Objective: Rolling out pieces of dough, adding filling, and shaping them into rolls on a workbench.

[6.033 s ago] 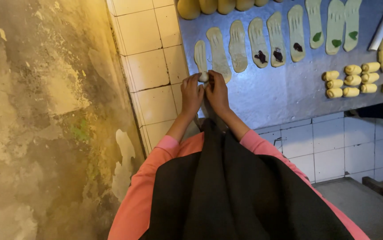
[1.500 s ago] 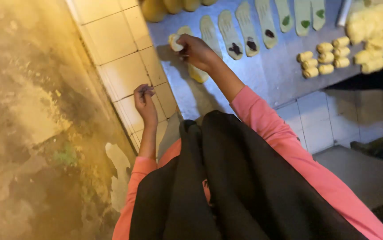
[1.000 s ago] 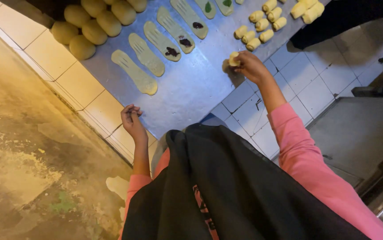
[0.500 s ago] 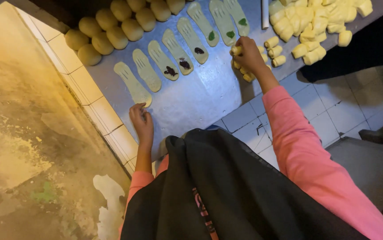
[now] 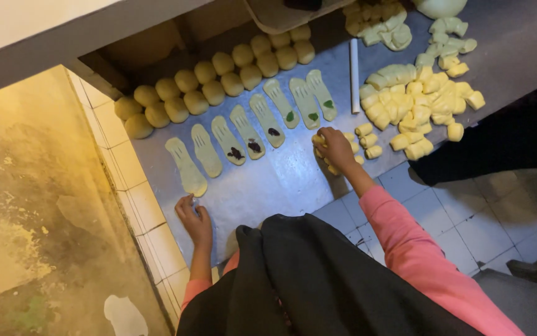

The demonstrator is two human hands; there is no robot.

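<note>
My right hand (image 5: pixel 337 149) reaches out over a steel counter (image 5: pixel 281 180) and closes on a small rolled dough piece (image 5: pixel 319 140) in a cluster of little yellow rolls (image 5: pixel 368 138). My left hand (image 5: pixel 193 219) rests on the counter near its front edge, fingers loosely bent with nothing seen in it. It lies just below the leftmost flattened dough strip (image 5: pixel 185 167). Several such strips (image 5: pixel 262 121) lie in a row, some with dark filling (image 5: pixel 236 153), some with green filling (image 5: pixel 312 116).
Yellow dough balls (image 5: pixel 218 81) line the back of the counter. A white rolling pin (image 5: pixel 354 74) lies beside a pile of cut dough chunks (image 5: pixel 421 106). A person in dark clothes (image 5: pixel 499 140) stands at the right. White tiles (image 5: pixel 150 230) face the counter; rough floor (image 5: pixel 32 218) lies left.
My right hand went from the flattened strips rightward to the small rolls and closed on one. My left hand came up from the tiled edge onto the counter by the leftmost strip.
</note>
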